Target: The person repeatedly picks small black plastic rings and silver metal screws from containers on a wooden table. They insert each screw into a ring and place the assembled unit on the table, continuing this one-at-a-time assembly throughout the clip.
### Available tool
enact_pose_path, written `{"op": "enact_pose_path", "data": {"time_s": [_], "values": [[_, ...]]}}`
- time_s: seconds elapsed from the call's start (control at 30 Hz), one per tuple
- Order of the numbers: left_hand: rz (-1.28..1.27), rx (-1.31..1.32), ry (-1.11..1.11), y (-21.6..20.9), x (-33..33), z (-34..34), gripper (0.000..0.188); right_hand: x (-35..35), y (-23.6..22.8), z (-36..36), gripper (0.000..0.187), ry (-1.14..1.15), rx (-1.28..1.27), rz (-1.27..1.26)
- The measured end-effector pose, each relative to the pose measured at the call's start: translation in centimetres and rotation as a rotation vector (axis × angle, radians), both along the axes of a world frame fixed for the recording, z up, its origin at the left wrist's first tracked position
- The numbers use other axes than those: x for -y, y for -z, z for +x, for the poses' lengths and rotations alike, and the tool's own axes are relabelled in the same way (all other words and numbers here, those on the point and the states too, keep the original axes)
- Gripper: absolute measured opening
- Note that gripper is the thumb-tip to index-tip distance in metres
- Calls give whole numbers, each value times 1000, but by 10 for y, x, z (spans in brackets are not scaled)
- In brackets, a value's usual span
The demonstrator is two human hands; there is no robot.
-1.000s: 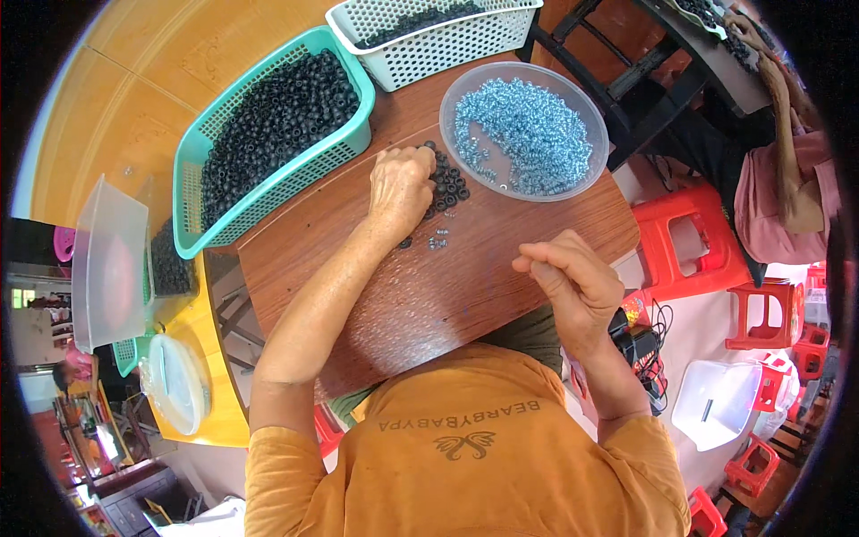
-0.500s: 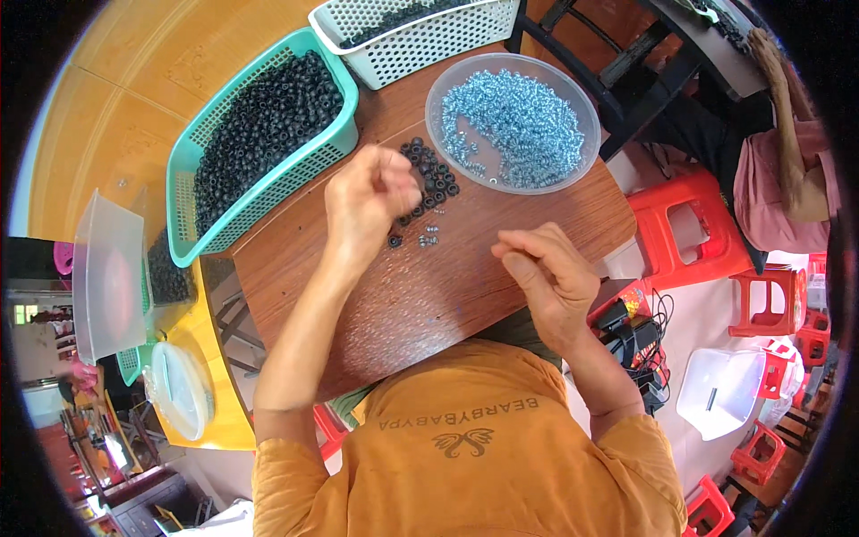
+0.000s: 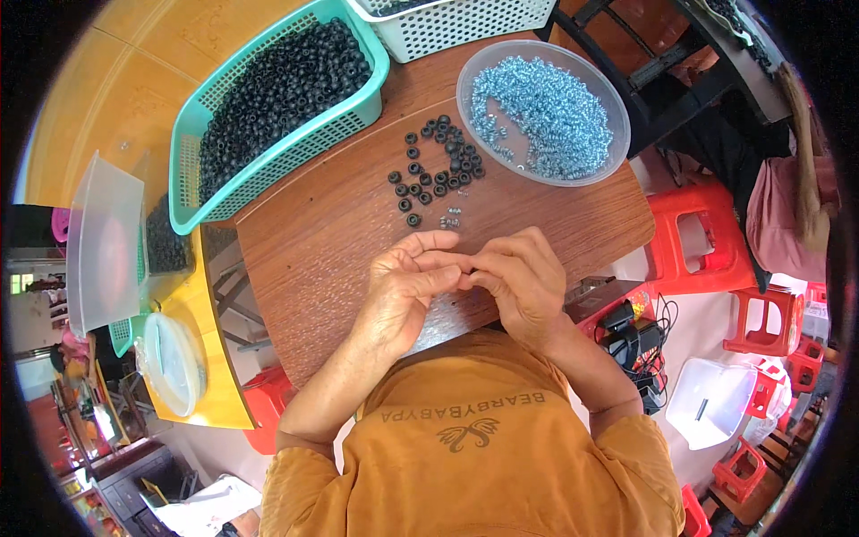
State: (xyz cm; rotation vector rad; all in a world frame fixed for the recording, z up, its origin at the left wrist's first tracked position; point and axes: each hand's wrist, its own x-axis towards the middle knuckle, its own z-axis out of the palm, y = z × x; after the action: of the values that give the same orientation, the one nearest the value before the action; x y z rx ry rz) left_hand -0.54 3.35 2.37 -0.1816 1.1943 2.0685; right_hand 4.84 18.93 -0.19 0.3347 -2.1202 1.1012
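Observation:
My left hand (image 3: 394, 291) and my right hand (image 3: 523, 282) meet over the near part of the table, both closed in a pinch with fingertips together. Anything between the fingers is too small or hidden to make out. Just beyond them lie a few small shiny metal pieces (image 3: 453, 215), perhaps tiny springs. Farther off are several loose black round pieces with a hole in the middle (image 3: 413, 220). A round clear tub (image 3: 620, 152) at the far right holds many shiny blue-silver pieces (image 3: 568, 116). The green basket (image 3: 295, 154) at the far left is heaped with black pieces (image 3: 277, 107).
A white basket (image 3: 465, 36) stands at the back edge of the brown table (image 3: 304, 259). To the right are a red stool (image 3: 698, 237), cables with a black device (image 3: 633, 340), and a seated person in pink (image 3: 787, 224). Clear containers (image 3: 106, 251) stand at left.
My left hand has moved from the black pieces back toward me and met my right hand, which shifted left. The black pieces now show more fully and look more spread out.

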Motion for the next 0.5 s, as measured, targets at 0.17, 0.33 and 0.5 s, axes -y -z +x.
{"op": "enact_pose_path", "data": {"time_s": [0.17, 0.33, 0.5], "values": [[-128, -196, -37, 3, 8, 8, 32, 0, 8, 1, 19, 64, 56, -43], [-501, -588, -162, 12, 30, 1, 20, -15, 15, -2, 16, 123, 157, -33], [-759, -804, -189, 12, 31, -31, 17, -14, 16, -3, 13, 162, 326, -165]]}}
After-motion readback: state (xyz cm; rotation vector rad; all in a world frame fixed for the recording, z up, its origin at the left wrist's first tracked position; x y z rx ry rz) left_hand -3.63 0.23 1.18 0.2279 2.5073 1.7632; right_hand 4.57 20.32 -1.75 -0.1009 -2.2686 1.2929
